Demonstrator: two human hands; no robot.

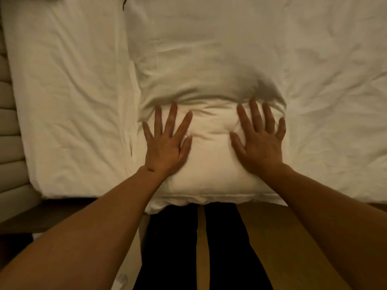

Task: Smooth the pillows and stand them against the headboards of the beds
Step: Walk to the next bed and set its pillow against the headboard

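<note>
Both forearms reach over the bed edge, palms flat on a white pillow [209, 126] lying lengthwise across the mattress.

Finding: my left hand [167, 143] and right hand [259, 141] are spread open, fingers splayed, pressing down and gripping nothing. The pillow lies flat on the white sheet [69, 105], its near seam overhanging the mattress edge; the padded headboard [8, 130] stands well to the left. Creases bunch ahead of my fingertips. Recommendation: sweep both palms outward evenly toward the far end, keeping pressure light, then lift by the corners to stand it at the headboard.
</note>
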